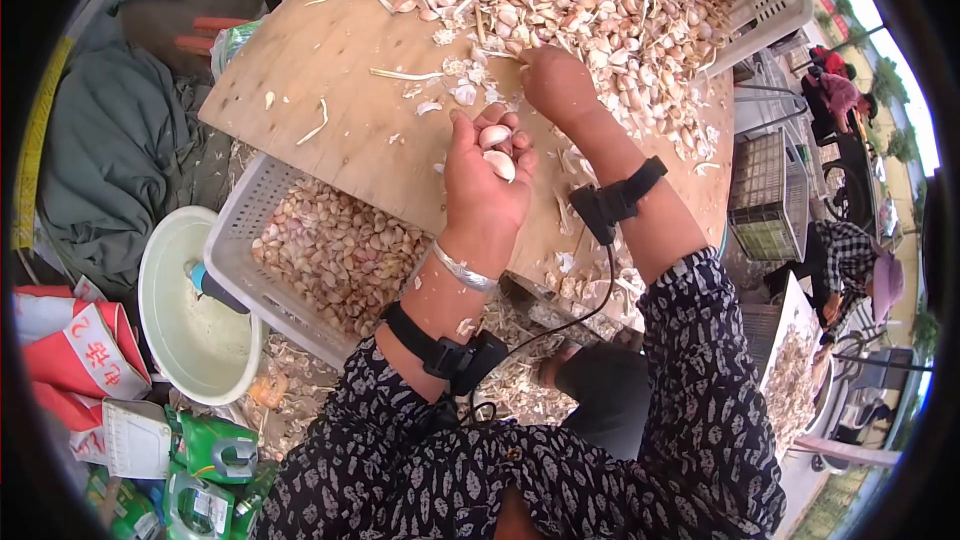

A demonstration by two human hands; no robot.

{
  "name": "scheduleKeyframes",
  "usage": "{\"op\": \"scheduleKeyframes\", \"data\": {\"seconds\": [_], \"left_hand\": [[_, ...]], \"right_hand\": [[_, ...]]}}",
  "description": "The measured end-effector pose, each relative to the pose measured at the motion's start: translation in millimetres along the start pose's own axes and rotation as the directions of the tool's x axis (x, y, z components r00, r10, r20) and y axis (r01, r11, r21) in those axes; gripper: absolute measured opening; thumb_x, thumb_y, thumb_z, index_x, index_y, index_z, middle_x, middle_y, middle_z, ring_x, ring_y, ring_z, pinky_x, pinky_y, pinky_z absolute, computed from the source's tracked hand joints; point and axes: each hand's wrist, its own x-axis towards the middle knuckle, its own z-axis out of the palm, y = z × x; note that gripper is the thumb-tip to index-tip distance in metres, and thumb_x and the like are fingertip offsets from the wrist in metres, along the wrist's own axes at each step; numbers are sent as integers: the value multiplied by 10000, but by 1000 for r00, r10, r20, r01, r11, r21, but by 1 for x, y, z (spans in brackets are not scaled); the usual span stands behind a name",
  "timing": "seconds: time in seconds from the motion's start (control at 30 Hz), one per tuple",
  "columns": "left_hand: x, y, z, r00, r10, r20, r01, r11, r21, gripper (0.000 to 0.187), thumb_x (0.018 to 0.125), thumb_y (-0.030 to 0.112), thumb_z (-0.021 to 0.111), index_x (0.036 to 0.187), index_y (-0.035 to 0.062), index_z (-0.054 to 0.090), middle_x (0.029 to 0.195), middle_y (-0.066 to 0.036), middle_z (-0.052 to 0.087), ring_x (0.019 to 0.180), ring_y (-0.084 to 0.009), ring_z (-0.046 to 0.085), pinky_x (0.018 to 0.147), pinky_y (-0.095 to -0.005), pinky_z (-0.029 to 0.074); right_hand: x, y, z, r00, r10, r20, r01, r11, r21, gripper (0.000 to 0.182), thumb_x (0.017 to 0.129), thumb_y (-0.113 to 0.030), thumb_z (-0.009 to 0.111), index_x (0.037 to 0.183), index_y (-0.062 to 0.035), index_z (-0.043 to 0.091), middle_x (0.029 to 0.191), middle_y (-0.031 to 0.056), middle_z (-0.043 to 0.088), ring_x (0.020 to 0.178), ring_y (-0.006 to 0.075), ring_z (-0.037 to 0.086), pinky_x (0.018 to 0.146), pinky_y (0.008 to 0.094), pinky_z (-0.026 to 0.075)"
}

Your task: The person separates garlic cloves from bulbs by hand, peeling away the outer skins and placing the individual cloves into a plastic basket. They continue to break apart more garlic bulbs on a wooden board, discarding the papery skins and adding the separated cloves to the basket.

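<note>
My left hand (pixel 487 180) is turned palm up above the wooden board, its fingers curled round a few garlic cloves (pixel 498 166). Further forward and to the right, my right hand (pixel 557 85) is closed at the near edge of a big garlic pile (pixel 610 10). Its fingertips meet by a dry stalk; whether anything is pinched there is hidden. Papery skins (pixel 464 94) and thin stalks (pixel 405 74) lie loose on the board (pixel 340 70) in front of my hands.
A plastic crate (pixel 240 240) of loose cloves stands below the board's left edge, beside a pale green basin (pixel 165 340). Another crate (pixel 790 10) tips garlic at the far right. Green jugs (pixel 205 450) sit lower left. Other people (pixel 850 270) work at right.
</note>
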Motion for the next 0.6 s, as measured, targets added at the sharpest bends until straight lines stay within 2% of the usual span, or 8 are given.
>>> {"op": "scheduleKeyframes", "data": {"seconds": [0.13, 0.2, 0.27, 0.33, 0.4, 0.43, 0.57, 0.6], "left_hand": [[-1, 5, 3, 998, 6, 67, 3, 991, -135, 485, 973, 466, 326, 1061, 46, 554, 992, -123, 590, 868, -258, 545, 737, -367, 449], [-1, 4, 7, 995, -12, 96, 30, 983, -182, 500, 972, 470, 317, 1077, 40, 552, 1047, -137, 589, 938, -288, 548, 796, -402, 459], [-5, 1, 7, 994, -44, 98, 60, 983, -172, 515, 975, 472, 298, 1087, 37, 548, 1086, -148, 578, 1007, -330, 529, 860, -436, 450], [0, 8, -8, 981, -102, 164, 130, 977, -169, 430, 976, 418, 337, 1045, 51, 550, 987, -115, 568, 874, -266, 518, 736, -376, 434], [9, 6, -21, 937, -179, 300, 234, 960, -157, 270, 979, 309, 414, 960, 77, 552, 789, -49, 547, 610, -140, 497, 487, -256, 401], [-6, 6, 2, 989, -132, 68, 140, 983, -116, 169, 967, 221, 447, 890, 98, 534, 669, 2, 466, 466, -84, 364, 375, -223, 257], [-9, 7, 3, 985, -92, 145, 93, 996, -4, 119, 957, 235, 461, 911, 137, 513, 680, 26, 469, 472, -72, 355, 394, -219, 259], [-11, 4, 3, 984, -95, 150, 97, 995, -4, 119, 957, 235, 461, 911, 137, 513, 680, 26, 469, 472, -72, 355, 394, -219, 259]], "right_hand": [[-8, -4, -3, 994, -7, 110, 13, 999, -50, 156, 778, -140, 583, 892, -58, 648, 860, 170, 636, 829, 324, 626, 717, 407, 503], [-34, 16, -15, 982, 31, -187, 13, 974, 227, 207, 797, -107, 562, 968, -41, 659, 844, 151, 659, 759, 320, 635, 675, 388, 506], [-84, 29, -69, 930, 325, -170, -205, 845, 494, 208, 829, -110, 534, 968, -59, 680, 898, 175, 659, 767, 313, 639, 696, 338, 498], [-186, 94, -125, 774, 593, -223, -398, 729, 556, 249, 864, -76, 487, 1036, -35, 662, 701, 57, 606, 552, 92, 524, 536, 248, 438], [-265, 139, -163, 643, 678, -355, -533, 730, 429, 292, 874, -106, 452, 1075, -43, 654, 727, 47, 610, 568, 84, 518, 545, 246, 440], [-308, 160, -180, 616, 664, -423, -616, 741, 267, 296, 874, -122, 454, 1082, -50, 653, 789, 68, 638, 626, 119, 560, 592, 271, 459], [-440, 212, -208, 566, 665, -488, -797, 592, -117, 286, 880, -163, 476, 1077, -65, 659, 972, 121, 675, 840, 214, 640, 754, 332, 489], [-452, 211, -212, 517, 820, -248, -834, 415, -364, 271, 879, -170, 496, 1060, -62, 666, 977, 120, 676, 858, 215, 644, 772, 330, 490]]}}
